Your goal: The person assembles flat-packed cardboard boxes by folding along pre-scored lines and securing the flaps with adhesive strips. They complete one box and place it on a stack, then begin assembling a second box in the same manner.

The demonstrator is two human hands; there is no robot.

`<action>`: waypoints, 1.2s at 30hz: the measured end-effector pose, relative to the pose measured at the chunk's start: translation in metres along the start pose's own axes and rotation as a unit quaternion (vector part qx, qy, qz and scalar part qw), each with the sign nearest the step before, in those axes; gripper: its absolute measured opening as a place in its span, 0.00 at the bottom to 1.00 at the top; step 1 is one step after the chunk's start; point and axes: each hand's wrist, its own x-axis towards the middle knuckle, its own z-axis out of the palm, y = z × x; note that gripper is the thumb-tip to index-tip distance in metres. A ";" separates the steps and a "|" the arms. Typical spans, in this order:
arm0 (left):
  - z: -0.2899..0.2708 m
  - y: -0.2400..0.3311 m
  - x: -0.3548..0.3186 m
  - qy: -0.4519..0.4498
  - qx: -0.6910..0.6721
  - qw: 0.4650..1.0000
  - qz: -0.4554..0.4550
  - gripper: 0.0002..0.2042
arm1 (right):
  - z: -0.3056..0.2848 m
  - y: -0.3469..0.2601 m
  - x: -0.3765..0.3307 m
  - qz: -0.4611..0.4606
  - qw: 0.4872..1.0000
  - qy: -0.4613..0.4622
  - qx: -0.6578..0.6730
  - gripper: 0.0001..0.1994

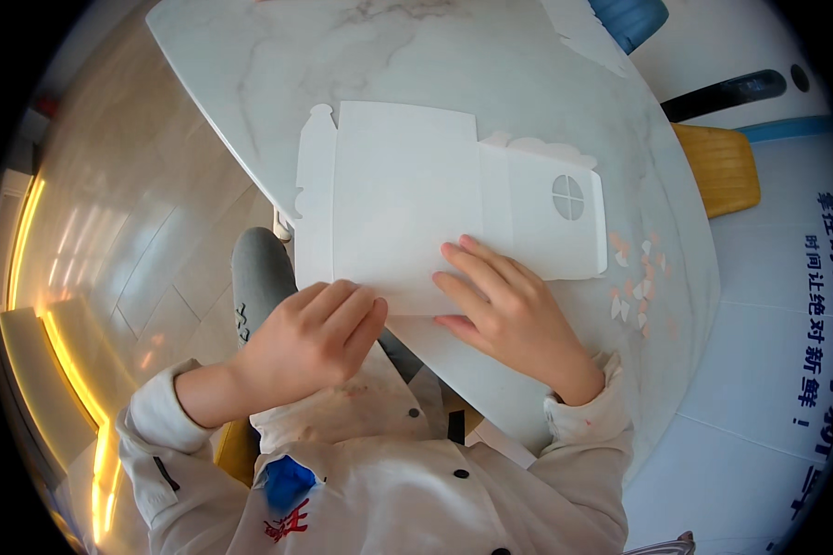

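Note:
A flat white die-cut cardboard sheet (405, 185) lies on the marble-patterned table, its near edge reaching the table's rim. Fold lines cross it. A scalloped edge and an oval window (567, 198) with cross bars mark its right part, and a narrow notched flap (316, 176) runs down its left side. At the near left edge, my left hand (310, 335) is closed on the cardboard, its fingertips curled and partly hidden. My right hand (509, 310) rests on the sheet's near middle, fingers stretched out and spread.
Small white and pinkish paper scraps (640, 287) are scattered right of the sheet. A wooden chair part (720, 171) stands beyond the table's right edge, below a long black object (727, 96). Something blue (631, 23) is at the far right. The table (250, 55) has a curved edge.

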 end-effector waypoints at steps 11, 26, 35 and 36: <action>-0.007 -0.030 0.034 -0.046 -0.339 0.896 -0.282 0.02 | -0.002 0.023 0.009 -0.001 0.993 0.065 0.098 0.06; 0.004 -0.041 0.039 0.017 -0.018 0.981 -0.194 0.19 | -0.001 0.047 0.022 0.284 0.943 -0.040 0.167 0.21; -0.002 -0.052 0.030 -0.019 -0.102 0.963 -0.249 0.20 | 0.018 -0.015 0.016 -0.070 0.991 0.017 -0.114 0.22; -0.004 -0.053 0.028 -0.017 -0.142 0.955 -0.258 0.20 | 0.025 -0.019 0.014 -0.088 0.990 -0.012 -0.112 0.23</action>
